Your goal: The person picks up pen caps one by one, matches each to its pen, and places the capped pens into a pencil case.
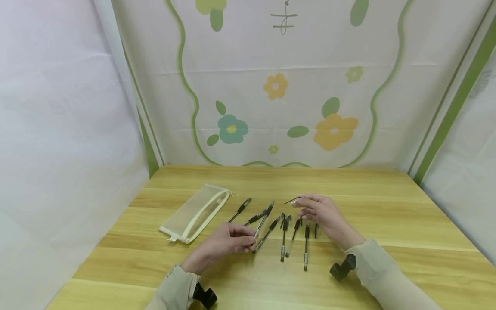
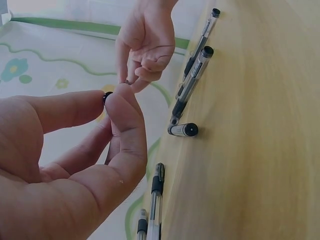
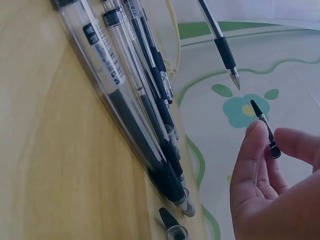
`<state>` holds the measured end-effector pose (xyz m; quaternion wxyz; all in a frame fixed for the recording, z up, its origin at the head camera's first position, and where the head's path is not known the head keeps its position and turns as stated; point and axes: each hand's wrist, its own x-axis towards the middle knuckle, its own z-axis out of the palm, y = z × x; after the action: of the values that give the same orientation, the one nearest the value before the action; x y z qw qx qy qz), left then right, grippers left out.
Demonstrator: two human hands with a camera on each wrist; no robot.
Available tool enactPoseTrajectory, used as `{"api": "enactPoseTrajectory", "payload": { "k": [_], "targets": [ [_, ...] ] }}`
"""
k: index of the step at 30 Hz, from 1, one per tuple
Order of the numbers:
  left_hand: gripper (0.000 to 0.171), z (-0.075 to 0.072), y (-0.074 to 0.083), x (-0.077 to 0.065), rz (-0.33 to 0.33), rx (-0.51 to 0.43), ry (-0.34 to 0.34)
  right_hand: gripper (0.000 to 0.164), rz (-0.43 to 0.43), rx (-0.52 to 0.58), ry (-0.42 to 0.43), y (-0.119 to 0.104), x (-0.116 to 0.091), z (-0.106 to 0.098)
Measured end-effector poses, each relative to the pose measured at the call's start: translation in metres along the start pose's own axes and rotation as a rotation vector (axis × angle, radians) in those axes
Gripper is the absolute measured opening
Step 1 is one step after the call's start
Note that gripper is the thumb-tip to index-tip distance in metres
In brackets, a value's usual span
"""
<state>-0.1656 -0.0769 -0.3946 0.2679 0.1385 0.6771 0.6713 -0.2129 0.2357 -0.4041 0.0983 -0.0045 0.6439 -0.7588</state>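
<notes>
Right of the pouch, your left hand pinches a pen, your right hand a cap; only the right wrist view clearly shows the pen's bare tip.

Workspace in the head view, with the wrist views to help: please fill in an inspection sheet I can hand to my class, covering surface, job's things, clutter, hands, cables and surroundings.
Surface: wood-look table.
Job's things: several pens spread in a rough row; loose cap among them; pouch lying to their left.
Clutter: nothing seen.
Hands: left hand pinches an uncapped pen near its back end; right hand pinches a cap, apart from that pen; black device at each wrist.
Cables: nothing seen.
Surroundings: flowered cloth behind, pale sheets at both sides.
</notes>
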Motion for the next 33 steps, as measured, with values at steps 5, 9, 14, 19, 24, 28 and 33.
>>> {"api": "enactPoseTrajectory", "payload": {
  "k": [5, 9, 14, 19, 24, 28, 33],
  "targets": [
    [0.029, 0.0, 0.0, 0.0, 0.003, 0.002, -0.018, 0.041, 0.028, 0.005, 0.002, 0.002, 0.001, 0.004],
    [0.028, -0.001, -0.001, 0.001, 0.005, 0.001, -0.053, 0.039, 0.047, 0.026, -0.015, 0.004, 0.001, 0.006],
    [0.028, -0.001, -0.001, 0.002, 0.001, 0.011, -0.088, 0.038, 0.049, 0.046, -0.01, 0.007, 0.003, 0.007],
    [0.026, 0.0, -0.001, 0.001, -0.01, 0.009, -0.117, 0.033, 0.05, 0.054, -0.013, 0.01, 0.002, 0.01],
    [0.026, -0.001, -0.001, 0.001, -0.011, 0.005, -0.133, 0.028, 0.054, 0.04, -0.033, 0.012, 0.003, 0.011],
    [0.027, -0.001, -0.001, 0.001, -0.006, -0.015, -0.147, 0.029, 0.052, 0.018, -0.051, 0.013, 0.002, 0.013],
    [0.028, -0.001, -0.001, 0.001, -0.003, -0.036, -0.156, 0.04, 0.025, -0.019, -0.111, 0.011, 0.001, 0.015]
  ]
}}
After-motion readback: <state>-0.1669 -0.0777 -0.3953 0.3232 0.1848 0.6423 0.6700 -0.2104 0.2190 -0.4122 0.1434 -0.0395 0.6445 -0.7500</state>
